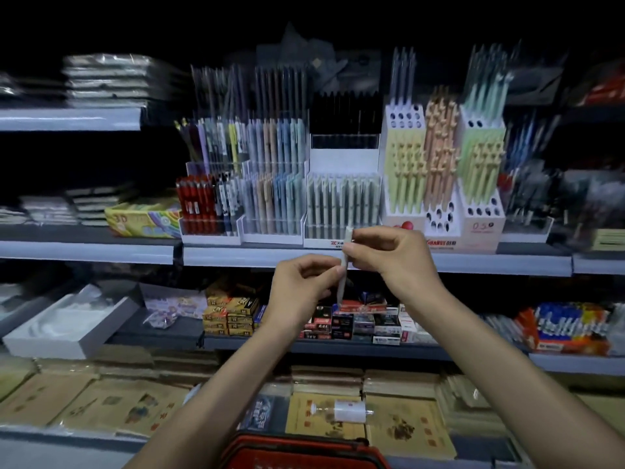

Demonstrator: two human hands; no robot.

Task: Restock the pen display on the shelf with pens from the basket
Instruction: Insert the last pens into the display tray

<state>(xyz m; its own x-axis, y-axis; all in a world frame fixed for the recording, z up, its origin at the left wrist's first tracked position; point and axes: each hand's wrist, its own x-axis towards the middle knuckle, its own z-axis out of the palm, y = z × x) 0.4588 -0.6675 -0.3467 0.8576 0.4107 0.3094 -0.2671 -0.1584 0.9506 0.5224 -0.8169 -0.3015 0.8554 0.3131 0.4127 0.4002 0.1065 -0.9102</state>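
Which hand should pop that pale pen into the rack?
Probably the right hand. It grips the pale pen near its top, just in front of the matching pale-pen rack. The left hand only pinches the pen lower down, farther from the rack.

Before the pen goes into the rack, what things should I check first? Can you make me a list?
1. Pale grey-green pen gripped by both hands: ok, left hand pinches lower down, right hand holds the top.
2. Pen upright: ok, nearly vertical, tip down.
3. Matching rack found: ok, the clear plastic display of pale grey-green pens sits just behind the hands.
4. Free slot in that rack: cannot tell, the rows are blurred and look full.
5. Path to the rack clear: ok, nothing between hands and rack.
6. More pens in the red plastic basket: cannot tell, only its rim shows.
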